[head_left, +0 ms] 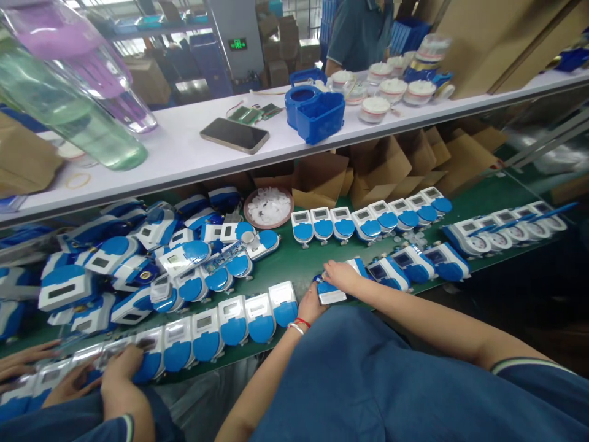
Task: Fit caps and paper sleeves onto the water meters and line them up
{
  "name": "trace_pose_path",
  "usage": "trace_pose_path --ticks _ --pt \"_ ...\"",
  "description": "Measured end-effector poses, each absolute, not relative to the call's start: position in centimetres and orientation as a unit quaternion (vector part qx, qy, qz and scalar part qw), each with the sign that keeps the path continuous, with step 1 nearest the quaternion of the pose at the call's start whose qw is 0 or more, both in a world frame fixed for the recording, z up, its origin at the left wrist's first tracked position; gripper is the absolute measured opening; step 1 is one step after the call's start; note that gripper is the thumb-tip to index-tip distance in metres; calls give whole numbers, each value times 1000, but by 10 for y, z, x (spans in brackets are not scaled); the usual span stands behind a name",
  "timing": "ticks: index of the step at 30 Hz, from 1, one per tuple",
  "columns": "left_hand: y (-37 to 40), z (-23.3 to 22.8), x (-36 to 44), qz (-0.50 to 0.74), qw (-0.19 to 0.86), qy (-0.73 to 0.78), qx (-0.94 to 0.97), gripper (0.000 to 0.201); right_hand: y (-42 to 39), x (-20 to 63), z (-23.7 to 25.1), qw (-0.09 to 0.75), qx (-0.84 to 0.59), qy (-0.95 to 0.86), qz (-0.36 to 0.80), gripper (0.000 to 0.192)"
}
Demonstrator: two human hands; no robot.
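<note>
Blue-and-white meter [330, 291] sits at centre frame on the green mat [294, 265], clasped from both sides: left hand [311, 305] grips its near edge, right hand [341, 275] closes over its top.

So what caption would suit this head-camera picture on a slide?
Both hands, left hand and right hand, hold a blue-and-white meter on the green bench among rows of meters.

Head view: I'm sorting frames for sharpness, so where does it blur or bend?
Head view: the bottles at top left smear and stretch; the shelf edge bows; both hands, left hand and right hand, on a meter look fairly sharp.
</note>
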State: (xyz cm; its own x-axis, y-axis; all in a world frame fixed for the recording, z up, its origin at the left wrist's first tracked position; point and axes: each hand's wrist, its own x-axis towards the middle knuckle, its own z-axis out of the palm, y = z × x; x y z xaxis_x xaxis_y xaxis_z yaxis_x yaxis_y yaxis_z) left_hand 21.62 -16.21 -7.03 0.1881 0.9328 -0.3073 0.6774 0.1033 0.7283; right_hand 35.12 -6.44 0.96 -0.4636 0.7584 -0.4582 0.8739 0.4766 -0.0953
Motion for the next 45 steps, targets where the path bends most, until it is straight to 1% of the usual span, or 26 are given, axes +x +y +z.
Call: trace_pose_path --ticks 2,4,6,7,8,10,11,12,13,17,19,21,23,24,26,29,31,33,37,39,42,45 --pt "-161 -71 215 163 412 617 650 66 -62 352 10 180 489 835 -178 37" --pt "-161 -71 214 172 417 620 642 67 -60 357 8 178 516 813 -202 41" --pt "-161 -71 212 179 430 626 625 72 -59 366 1 139 543 793 -238 47" --pt "-160 -71 210 186 440 627 615 74 -61 372 -3 109 538 789 -275 50" --pt "-160 -71 208 194 450 626 607 75 -64 378 -9 78 517 789 -323 58" --pt "-159 -73 202 216 477 612 593 75 -72 389 -21 18 454 785 -421 80" --pt "-158 -74 198 228 494 602 585 76 -78 392 -26 -9 429 778 -459 90" --pt "-156 -75 193 240 512 591 576 79 -83 393 -31 -33 421 768 -482 95" --pt "-155 -77 189 251 530 580 566 81 -87 392 -35 -56 427 757 -491 96" --pt "-147 -86 173 302 573 560 517 80 -93 377 -37 -125 442 758 -463 86" --pt "-143 -90 170 325 578 562 495 80 -89 369 -34 -134 438 770 -444 83" --pt "-140 -90 169 340 578 567 478 79 -81 361 -32 -117 450 777 -424 80" --pt "-138 -86 166 340 548 604 469 75 -69 354 -30 -87 493 772 -392 76" --pt "-137 -83 164 333 511 632 479 71 -62 350 -31 -67 523 764 -373 75" --pt "-137 -74 156 302 391 684 538 60 -48 344 -32 -13 580 742 -337 71" --pt "-141 -66 142 219 186 707 646 47 -27 337 -34 65 630 709 -309 63" --pt "-146 -69 136 155 92 732 657 43 -16 335 -35 80 646 697 -300 57" --pt "-152 -76 135 98 34 758 644 39 -7 334 -36 77 658 688 -297 54" --pt "-158 -89 145 27 -1 762 647 41 12 350 -32 61 662 682 -306 54" --pt "-154 -89 153 10 2 761 649 42 23 381 -28 41 666 680 -305 48" --pt "-142 -87 165 8 19 758 652 41 41 460 -22 16 694 659 -289 34" --pt "-127 -86 179 50 34 765 642 42 58 550 -22 3 729 625 -279 31"
